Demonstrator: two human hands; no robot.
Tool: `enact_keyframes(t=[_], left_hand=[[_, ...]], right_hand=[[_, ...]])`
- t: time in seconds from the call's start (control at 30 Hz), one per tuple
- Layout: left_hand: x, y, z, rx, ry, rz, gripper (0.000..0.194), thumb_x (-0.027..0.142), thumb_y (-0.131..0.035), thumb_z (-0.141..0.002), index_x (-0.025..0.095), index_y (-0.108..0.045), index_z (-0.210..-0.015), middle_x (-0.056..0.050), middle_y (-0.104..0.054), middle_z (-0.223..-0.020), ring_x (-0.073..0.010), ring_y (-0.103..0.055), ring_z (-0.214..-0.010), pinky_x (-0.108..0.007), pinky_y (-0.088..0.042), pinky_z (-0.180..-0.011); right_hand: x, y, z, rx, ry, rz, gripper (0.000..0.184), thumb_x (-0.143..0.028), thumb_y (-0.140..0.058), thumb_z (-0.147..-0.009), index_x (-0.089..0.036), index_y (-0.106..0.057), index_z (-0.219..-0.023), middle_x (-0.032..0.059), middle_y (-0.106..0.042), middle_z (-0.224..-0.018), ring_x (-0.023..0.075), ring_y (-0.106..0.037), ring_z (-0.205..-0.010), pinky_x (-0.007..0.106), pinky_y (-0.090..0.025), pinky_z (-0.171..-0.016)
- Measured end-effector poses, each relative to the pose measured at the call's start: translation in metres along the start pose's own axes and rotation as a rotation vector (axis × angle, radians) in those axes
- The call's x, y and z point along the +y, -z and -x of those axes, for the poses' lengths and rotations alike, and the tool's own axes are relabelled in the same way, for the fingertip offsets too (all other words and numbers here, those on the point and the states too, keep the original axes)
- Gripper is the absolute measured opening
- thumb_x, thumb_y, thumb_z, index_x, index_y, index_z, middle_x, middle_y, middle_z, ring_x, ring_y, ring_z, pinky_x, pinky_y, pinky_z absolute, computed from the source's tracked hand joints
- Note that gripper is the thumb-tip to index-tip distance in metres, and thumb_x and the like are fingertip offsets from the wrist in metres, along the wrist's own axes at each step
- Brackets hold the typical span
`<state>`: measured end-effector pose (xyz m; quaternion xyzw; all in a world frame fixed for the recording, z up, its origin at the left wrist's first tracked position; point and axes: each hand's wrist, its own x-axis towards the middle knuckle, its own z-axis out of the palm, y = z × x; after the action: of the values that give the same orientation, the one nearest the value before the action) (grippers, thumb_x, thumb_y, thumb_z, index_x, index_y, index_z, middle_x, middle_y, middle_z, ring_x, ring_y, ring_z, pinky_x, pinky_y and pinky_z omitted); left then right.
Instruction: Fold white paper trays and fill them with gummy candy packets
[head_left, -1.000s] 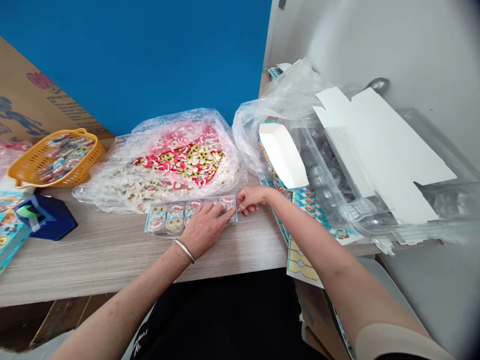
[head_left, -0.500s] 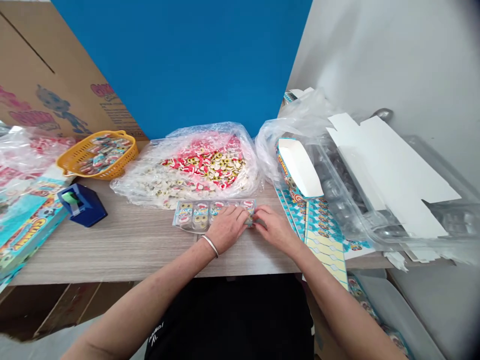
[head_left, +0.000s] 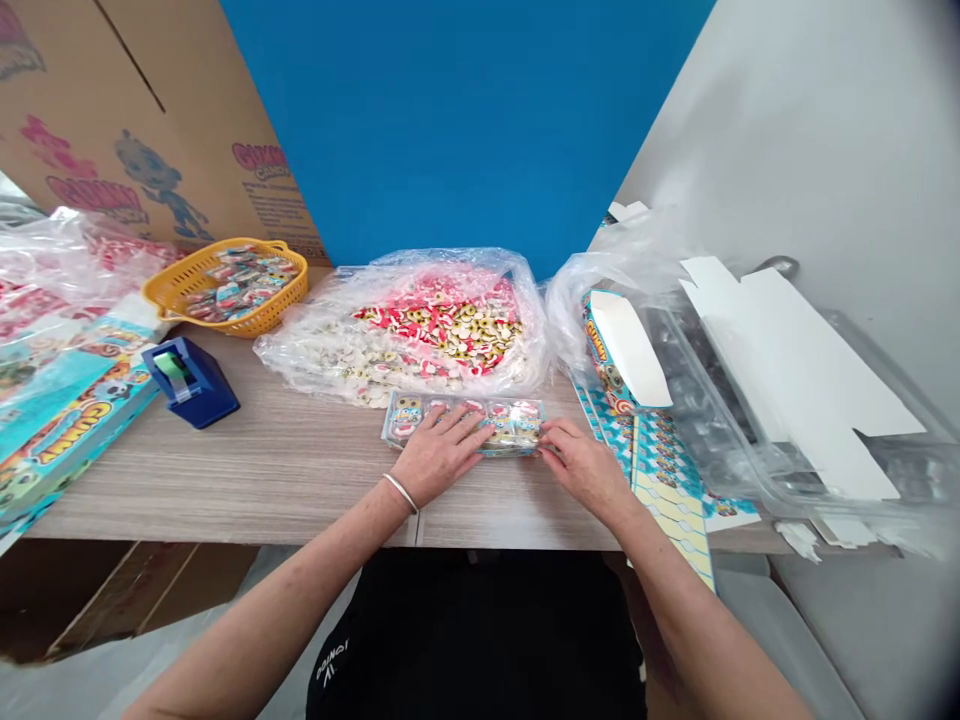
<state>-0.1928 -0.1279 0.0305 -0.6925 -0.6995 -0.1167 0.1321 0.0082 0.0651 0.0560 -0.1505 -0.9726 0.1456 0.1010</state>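
A clear plastic tray of gummy candies [head_left: 517, 418] lies lengthwise on the table, its several compartments showing red, white and yellowish pieces with printed wrappers. My left hand [head_left: 436, 455] rests flat across the tray's middle with the fingers spread, hiding some candies. At the tray's right end, my right hand [head_left: 589, 472] pinches the corner between thumb and fingers. Just behind the tray sits a big open plastic bag of loose gummies [head_left: 450, 325].
A yellow basket of wrapped candies [head_left: 262, 318], a blue tape dispenser [head_left: 199, 390] and a printed box [head_left: 82, 430] stand left. To the right are an open candy box [head_left: 607, 360], printed label sheets [head_left: 664, 480], white card [head_left: 817, 360] and clear plastic trays [head_left: 697, 430].
My left hand has slid left from the tray's right part to its middle, and its fingers have spread. My right hand stays at the right end. The whole view has shifted slightly.
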Motion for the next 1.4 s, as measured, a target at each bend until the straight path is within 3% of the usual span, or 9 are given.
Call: enact_keyframes(t=[0.17,0.43,0.6,0.73,0.83,0.97,1.1,1.27,1.4], left_hand=[[-0.001,-0.004,-0.002,0.019,0.004,-0.020,0.041,0.033,-0.054,-0.102,0.021,-0.050,-0.140,-0.010,-0.061,-0.140,-0.0274,-0.052,-0.133,-0.049,-0.039,-0.109],[-0.002,-0.005,-0.002,0.035,-0.015,-0.028,0.042,0.032,-0.055,-0.102,0.019,-0.049,-0.141,-0.010,-0.060,-0.141,-0.0257,-0.053,-0.133,-0.047,-0.040,-0.109],[-0.003,-0.004,-0.004,0.051,-0.011,-0.031,0.042,0.034,-0.056,-0.101,0.019,-0.052,-0.139,-0.009,-0.061,-0.141,-0.0247,-0.055,-0.131,-0.044,-0.042,-0.107],[-0.003,-0.005,-0.005,0.041,-0.011,-0.025,0.040,0.034,-0.055,-0.102,0.021,-0.054,-0.139,-0.007,-0.061,-0.141,-0.0240,-0.056,-0.131,-0.044,-0.043,-0.107],[-0.004,-0.006,-0.003,0.035,-0.001,-0.022,0.040,0.034,-0.054,-0.102,0.022,-0.053,-0.140,-0.007,-0.061,-0.143,-0.0248,-0.055,-0.132,-0.045,-0.043,-0.108],[0.000,-0.005,-0.002,-0.006,0.036,-0.006,0.041,0.031,-0.054,-0.101,0.022,-0.054,-0.141,-0.009,-0.060,-0.143,-0.0281,-0.055,-0.133,-0.048,-0.042,-0.110],[0.022,-0.004,-0.009,-0.053,0.117,0.000,0.042,0.031,-0.052,-0.102,0.022,-0.054,-0.142,-0.011,-0.059,-0.144,-0.0318,-0.053,-0.134,-0.051,-0.043,-0.110],[0.072,-0.004,-0.030,-0.123,0.274,-0.081,0.042,0.029,-0.047,-0.103,0.014,-0.055,-0.141,-0.016,-0.058,-0.143,-0.0371,-0.053,-0.133,-0.051,-0.049,-0.102],[0.091,-0.003,-0.040,-0.134,0.295,-0.097,0.045,0.031,-0.045,-0.104,0.011,-0.053,-0.143,-0.017,-0.058,-0.142,-0.0362,-0.054,-0.131,-0.050,-0.050,-0.101]], right_hand=[[0.001,-0.013,0.005,0.032,0.025,0.109,0.014,-0.022,-0.052,-0.098,-0.022,-0.064,-0.103,0.0119,-0.067,-0.122,0.0259,-0.067,-0.098,0.037,-0.051,-0.078],[-0.001,-0.040,0.017,0.222,0.019,0.123,0.018,-0.025,-0.050,-0.101,-0.020,-0.067,-0.105,0.0149,-0.068,-0.123,0.0274,-0.065,-0.108,0.040,-0.050,-0.089],[0.001,-0.032,0.006,0.304,0.163,0.249,0.014,-0.030,-0.061,-0.097,-0.018,-0.068,-0.092,0.0133,-0.073,-0.107,0.0298,-0.062,-0.104,0.044,-0.047,-0.091],[-0.001,-0.030,0.009,0.342,0.230,0.221,0.013,-0.027,-0.062,-0.097,-0.019,-0.068,-0.104,0.0126,-0.072,-0.116,0.0304,-0.060,-0.113,0.047,-0.045,-0.098],[-0.015,-0.046,0.024,0.460,-0.017,-0.021,0.034,-0.032,-0.066,-0.093,-0.019,-0.061,-0.125,0.0168,-0.063,-0.130,0.0330,-0.055,-0.124,0.052,-0.045,-0.103],[-0.032,-0.078,0.031,0.589,-0.471,-0.608,0.053,-0.038,-0.062,-0.091,-0.018,-0.048,-0.138,0.0187,-0.061,-0.131,0.0255,-0.067,-0.101,0.045,-0.057,-0.086],[-0.018,-0.080,0.012,0.531,-0.577,-0.898,0.050,-0.035,-0.064,-0.084,-0.019,-0.058,-0.130,0.0149,-0.065,-0.128,0.0233,-0.067,-0.096,0.044,-0.056,-0.088],[0.008,-0.056,-0.002,0.558,-0.827,-1.138,0.046,-0.033,-0.076,-0.069,-0.018,-0.067,-0.112,0.0108,-0.071,-0.106,0.0216,-0.066,-0.078,0.031,-0.054,-0.056],[-0.009,-0.052,0.004,0.628,-0.879,-1.255,0.039,-0.036,-0.071,-0.074,-0.020,-0.068,-0.110,0.0071,-0.071,-0.097,0.0182,-0.065,-0.073,0.027,-0.051,-0.050]])
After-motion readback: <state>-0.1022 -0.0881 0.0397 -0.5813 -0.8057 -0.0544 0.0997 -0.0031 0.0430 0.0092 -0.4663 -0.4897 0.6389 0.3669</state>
